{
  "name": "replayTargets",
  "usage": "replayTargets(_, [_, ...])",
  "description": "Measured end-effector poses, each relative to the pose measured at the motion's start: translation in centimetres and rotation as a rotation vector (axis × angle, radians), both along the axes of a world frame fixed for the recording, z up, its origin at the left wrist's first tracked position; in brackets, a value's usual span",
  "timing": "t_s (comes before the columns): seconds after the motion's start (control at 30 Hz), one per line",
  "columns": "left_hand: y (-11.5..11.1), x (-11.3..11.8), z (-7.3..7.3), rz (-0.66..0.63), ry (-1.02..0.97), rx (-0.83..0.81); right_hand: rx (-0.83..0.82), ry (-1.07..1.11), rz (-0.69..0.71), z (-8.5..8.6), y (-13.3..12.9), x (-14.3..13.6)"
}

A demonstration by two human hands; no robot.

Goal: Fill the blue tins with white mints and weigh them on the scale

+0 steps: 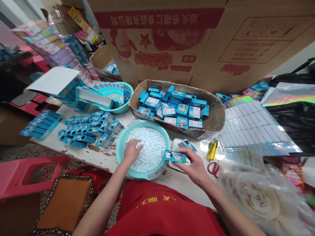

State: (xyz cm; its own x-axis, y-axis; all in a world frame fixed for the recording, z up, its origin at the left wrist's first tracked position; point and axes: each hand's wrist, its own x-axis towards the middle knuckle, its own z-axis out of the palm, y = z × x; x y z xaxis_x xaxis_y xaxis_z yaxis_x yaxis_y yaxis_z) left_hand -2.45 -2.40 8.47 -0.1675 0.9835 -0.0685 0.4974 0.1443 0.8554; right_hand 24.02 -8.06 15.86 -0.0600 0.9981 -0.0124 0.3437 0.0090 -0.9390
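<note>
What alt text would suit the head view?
A person's left hand is over small white pieces in a turquoise basin; the right hand holds a blue box beside it. Behind sits an open carton of blue boxes.

I can't read the tiny print on the blue box (176, 157) in the right hand (195, 164); the big carton (162, 39) and pink stool (12, 177) run out of view.

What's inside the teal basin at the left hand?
Many small white pieces lie in the teal basin. The left hand hides some; the bottom, covered by the pieces, can't be seen.
</note>
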Motion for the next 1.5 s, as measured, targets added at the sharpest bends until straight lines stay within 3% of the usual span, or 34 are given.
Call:
replayTargets(0.1, [-1.4,-0.4,-3.3,-0.184,0.446,-0.092,-0.058,-0.067,-0.132,-0.1,-2.4,4.0])
replayTargets(0.17, [-2.0,0.2,-4.2,-0.244,0.611,-0.148,-0.104,-0.089,-0.205,-0.8,-4.2,5.8])
replayTargets(0.37, [-2.1,1.5,-3.6,-0.394,0.785,-0.195,-0.253,-0.099,-0.243,-5.3,-8.3,6.6])
replayTargets(0.57, [-2.0,0.8,-3.8,-0.444,0.795,-0.135,-0.207,-0.068,-0.107,-9.4,-10.2,4.3])
replayTargets(0.67, [-2.1,0.7,-3.8,-0.444,0.790,-0.116,-0.140,-0.091,-0.106,-9.7,-10.0,4.0])
replayTargets(0.77, [-2.1,0.8,-3.5,-0.453,0.771,-0.104,-0.076,-0.171,-0.324,-9.6,-7.7,4.2])
replayTargets(0.87, [-2.1,1.2,-3.1,-0.373,0.730,-0.066,-0.047,-0.186,-0.536,-10.2,-3.5,4.3])
replayTargets(0.97, [-1.9,1.6,-2.8,-0.271,0.543,-0.022,-0.062,-0.152,-0.600,-10.2,0.2,4.2])
replayTargets(1.07, [-1.6,2.1,-1.6,-0.163,0.163,-0.068,0.001,-0.173,-0.553,-7.7,1.9,3.9])
replayTargets(1.2, [-0.6,4.4,1.9,0.105,-0.613,-0.300,0.268,-0.273,-0.309,-2.4,2.6,2.2])
replayTargets(1.27, [0.4,6.1,3.5,0.242,-1.014,-0.395,0.362,-0.312,-0.132,-1.2,3.4,0.7])
replayTargets(1.37, [1.8,8.2,4.5,0.404,-1.312,-0.512,0.372,-0.369,0.033,-1.6,4.8,-1.6])
replayTargets(1.5, [2.4,8.9,4.1,0.599,-1.401,-0.482,0.407,-0.415,0.087,-2.5,6.0,-3.3])
